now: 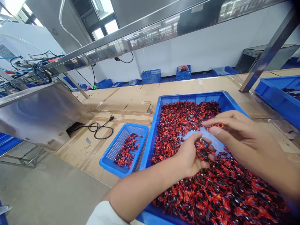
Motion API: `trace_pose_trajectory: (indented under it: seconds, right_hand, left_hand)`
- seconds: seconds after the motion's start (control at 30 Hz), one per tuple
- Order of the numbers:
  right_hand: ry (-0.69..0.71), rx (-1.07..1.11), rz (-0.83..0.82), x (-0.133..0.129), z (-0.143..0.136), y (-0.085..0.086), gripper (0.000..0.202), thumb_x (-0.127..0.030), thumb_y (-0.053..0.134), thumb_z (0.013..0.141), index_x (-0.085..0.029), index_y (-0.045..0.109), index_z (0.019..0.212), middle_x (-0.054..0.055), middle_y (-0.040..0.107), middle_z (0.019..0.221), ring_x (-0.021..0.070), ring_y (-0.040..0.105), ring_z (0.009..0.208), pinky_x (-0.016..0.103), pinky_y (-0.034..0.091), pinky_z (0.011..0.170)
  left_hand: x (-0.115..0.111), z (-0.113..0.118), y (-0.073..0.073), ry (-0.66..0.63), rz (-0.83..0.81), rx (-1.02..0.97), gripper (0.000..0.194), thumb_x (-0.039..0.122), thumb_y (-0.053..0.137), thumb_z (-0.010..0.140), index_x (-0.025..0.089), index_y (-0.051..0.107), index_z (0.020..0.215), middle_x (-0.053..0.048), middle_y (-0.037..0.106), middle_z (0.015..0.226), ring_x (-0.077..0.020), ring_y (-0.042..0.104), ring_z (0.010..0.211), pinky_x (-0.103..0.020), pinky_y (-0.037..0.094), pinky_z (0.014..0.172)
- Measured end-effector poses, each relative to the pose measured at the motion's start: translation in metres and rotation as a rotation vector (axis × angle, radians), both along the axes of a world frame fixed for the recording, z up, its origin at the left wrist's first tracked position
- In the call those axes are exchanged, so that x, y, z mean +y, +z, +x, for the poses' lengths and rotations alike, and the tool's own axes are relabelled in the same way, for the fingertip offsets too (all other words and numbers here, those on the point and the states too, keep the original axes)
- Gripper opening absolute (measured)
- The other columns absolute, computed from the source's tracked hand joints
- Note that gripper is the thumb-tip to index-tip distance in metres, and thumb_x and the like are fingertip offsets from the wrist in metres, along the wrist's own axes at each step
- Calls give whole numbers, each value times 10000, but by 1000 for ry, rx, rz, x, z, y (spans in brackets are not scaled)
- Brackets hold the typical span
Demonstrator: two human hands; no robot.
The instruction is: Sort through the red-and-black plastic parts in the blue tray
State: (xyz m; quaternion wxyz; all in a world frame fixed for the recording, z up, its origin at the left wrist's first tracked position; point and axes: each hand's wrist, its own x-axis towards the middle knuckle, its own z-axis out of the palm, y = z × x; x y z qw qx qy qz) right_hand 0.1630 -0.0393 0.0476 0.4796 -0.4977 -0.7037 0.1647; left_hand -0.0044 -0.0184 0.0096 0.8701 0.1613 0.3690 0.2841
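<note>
A large blue bin (150, 153) holds a deep layer of small red-and-black plastic pieces (215, 193). Above the middle of it, my left hand (194, 156) is palm up, fingers curled round several of these pieces. My right hand (232, 131) is just above and to the right, thumb and fingers pinching one small piece with a red ring end (220, 125). The two hands are close together but apart. Between them and the bin floor a whitish bare patch (187, 134) shows. Fine detail of the pieces is too small to tell.
A smaller blue perforated basket (105, 159) with some of the same pieces stands left of the bin. A black power cord (104, 137) lies on the cardboard-covered table (131, 103). Another blue bin (276, 97) is at right; a metal post (264, 59) rises behind.
</note>
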Motion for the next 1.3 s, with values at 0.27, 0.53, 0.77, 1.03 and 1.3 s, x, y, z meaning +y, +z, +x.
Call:
trace_pose_trajectory:
  seconds: [0.27,0.53,0.77,1.03,1.3]
  right_hand:
    - [285,790,-572,9,0,4,483,-703,931,831,-278,839,1040,48,736,818,208,675,691,352,647,610]
    - [402,847,-602,19,1,-9,355,-644,748,1009,-300,783,1089,44,784,919,206,684,665,356,640,571]
    - [602,843,-705,20,3,-5,327,-570,631,1046,-269,750,1000,-7,649,701,145,444,428,349,539,450]
    - [235,-93,-68,15,-11,-22,255,-522,861,912,-289,801,996,31,772,875,222,702,747,353,533,666]
    - [253,-288,35,7,-16,-32,174,-325,803,902,-279,728,1053,41,777,936,241,724,787,358,511,688]
  left_hand:
    - [0,-2,-2,-33,15,16,276,447,696,981,180,637,945,10,597,785,-99,564,497,-166,269,388]
    - [1,-1,-1,-55,-10,27,249,409,681,986,180,619,911,17,598,792,-83,562,488,-154,272,369]
    - [6,-6,6,0,38,35,299,444,678,1002,171,628,893,7,604,784,-88,546,488,-170,256,359]
    - [12,-9,15,126,230,245,378,469,530,1077,192,600,828,24,517,720,-79,397,448,-202,170,369]
    - [9,-5,2,248,468,409,388,422,569,1065,205,584,743,-17,612,738,-132,497,630,-229,389,584]
